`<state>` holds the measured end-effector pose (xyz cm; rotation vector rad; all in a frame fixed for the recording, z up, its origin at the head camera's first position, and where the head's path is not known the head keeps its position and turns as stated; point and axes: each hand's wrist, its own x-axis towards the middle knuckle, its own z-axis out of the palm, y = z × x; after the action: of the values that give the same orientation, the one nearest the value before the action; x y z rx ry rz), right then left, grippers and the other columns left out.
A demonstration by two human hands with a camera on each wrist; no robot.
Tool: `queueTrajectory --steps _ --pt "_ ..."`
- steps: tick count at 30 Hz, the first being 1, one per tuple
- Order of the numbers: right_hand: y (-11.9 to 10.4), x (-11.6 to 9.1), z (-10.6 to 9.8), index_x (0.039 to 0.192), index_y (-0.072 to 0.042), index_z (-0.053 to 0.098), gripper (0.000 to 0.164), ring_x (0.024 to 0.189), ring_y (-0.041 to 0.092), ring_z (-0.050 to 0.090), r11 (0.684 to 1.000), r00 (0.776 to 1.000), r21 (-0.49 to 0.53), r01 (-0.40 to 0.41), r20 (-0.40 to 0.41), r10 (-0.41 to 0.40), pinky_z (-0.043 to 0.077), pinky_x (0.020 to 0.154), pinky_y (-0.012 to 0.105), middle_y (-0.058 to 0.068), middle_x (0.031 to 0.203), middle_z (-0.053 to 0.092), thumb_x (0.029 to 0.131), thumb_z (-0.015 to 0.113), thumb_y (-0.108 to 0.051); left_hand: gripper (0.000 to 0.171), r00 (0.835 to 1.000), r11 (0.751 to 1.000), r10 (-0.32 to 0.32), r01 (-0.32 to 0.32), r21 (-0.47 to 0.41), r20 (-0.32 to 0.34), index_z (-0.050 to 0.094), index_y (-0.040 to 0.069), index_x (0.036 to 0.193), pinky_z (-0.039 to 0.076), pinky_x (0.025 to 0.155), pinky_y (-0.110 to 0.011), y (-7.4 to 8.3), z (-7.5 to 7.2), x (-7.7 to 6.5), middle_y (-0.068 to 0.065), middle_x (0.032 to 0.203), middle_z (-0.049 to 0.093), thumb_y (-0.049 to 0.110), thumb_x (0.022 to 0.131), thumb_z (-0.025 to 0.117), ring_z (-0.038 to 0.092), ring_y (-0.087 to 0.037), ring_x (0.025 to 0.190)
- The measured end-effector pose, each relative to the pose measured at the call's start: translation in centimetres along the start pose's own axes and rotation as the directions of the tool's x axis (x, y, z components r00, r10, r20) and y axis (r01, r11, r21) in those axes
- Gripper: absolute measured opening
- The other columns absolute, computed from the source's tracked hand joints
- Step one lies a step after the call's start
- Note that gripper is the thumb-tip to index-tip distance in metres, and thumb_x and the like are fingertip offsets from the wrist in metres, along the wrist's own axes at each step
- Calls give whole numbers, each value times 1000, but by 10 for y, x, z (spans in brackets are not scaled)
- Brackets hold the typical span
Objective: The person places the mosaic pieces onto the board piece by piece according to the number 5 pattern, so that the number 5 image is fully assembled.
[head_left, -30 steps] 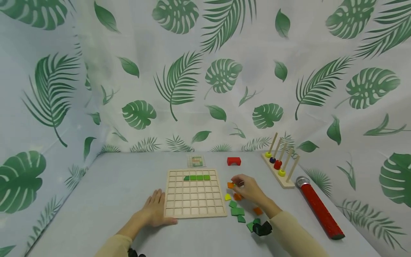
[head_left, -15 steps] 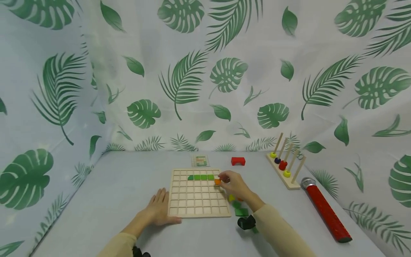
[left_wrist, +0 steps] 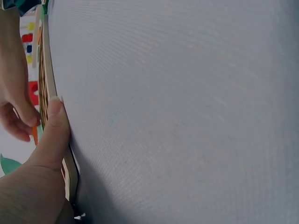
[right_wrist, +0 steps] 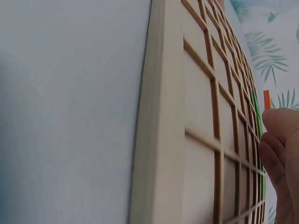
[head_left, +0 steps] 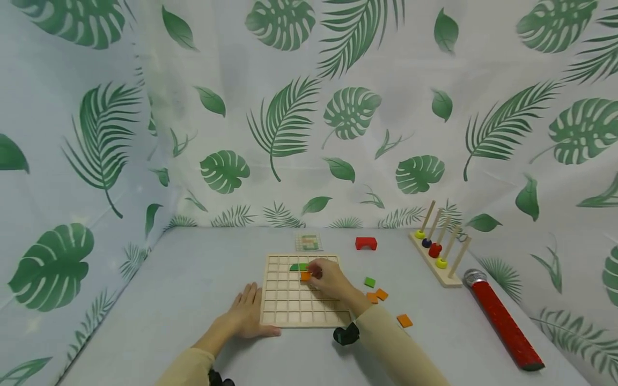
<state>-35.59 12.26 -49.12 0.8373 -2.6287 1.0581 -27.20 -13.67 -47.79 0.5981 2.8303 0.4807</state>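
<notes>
A wooden grid board point(head_left: 289, 309) lies on the table with green pieces point(head_left: 298, 267) in a row near its far side. My right hand point(head_left: 330, 279) pinches an orange square tile point(head_left: 305, 276) between thumb and fingers, just in front of that row. In the right wrist view the tile stands edge-on at the fingertips, close over the grid. My left hand point(head_left: 248, 316) lies flat with straight fingers along the board's left side. Its thumb point(left_wrist: 55, 123) touches the near corner of the frame. The right end of the green row is hidden behind my right hand.
Right of the board lie orange tiles point(head_left: 404, 320) and a green tile point(head_left: 369, 282). A patterned card point(head_left: 308, 242) and a red arch block point(head_left: 366, 243) sit behind it. Farther right are a pegged bead stand point(head_left: 446, 271) and a red microphone point(head_left: 507, 321).
My right hand has picked the orange tile from the loose pieces and carried it left over the board. The left hand stays at the board's side; the view has turned slightly left.
</notes>
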Motion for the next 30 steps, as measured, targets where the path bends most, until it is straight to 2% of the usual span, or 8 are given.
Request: queueTrajectory --steps 9,16,22,30 --pt "-8 8 14 106 1 64 24 82 14 59 1000 1000 -27 -4 16 5 51 71 25 6 95 63 83 68 -2 128 1000 999 -17 17 34 -10 18 -11 144 11 111 -55 -6 16 12 -32 150 10 82 65 56 6 -43 140" --pt "-11 13 19 104 -1 64 21 78 12 57 997 1000 -74 -16 5 16 50 68 23 4 93 61 83 68 -2 128 1000 999 -20 21 41 -15 17 -12 145 10 111 -54 -3 10 9 -32 150 11 81 66 56 6 -43 140" --pt "-13 15 23 104 -3 64 22 77 11 57 996 1000 -82 -17 8 18 50 67 22 3 93 61 83 69 -5 127 1000 999 -14 15 47 -22 20 -12 144 12 110 -55 -9 14 13 -33 149 12 82 66 56 8 -44 139" --pt "-14 19 29 101 -1 65 20 72 10 58 996 999 -88 -2 -47 -2 50 62 21 6 93 63 81 67 0 126 999 998 -33 34 49 -13 20 -11 144 13 110 -55 -11 14 12 -32 149 12 81 66 56 8 -43 139"
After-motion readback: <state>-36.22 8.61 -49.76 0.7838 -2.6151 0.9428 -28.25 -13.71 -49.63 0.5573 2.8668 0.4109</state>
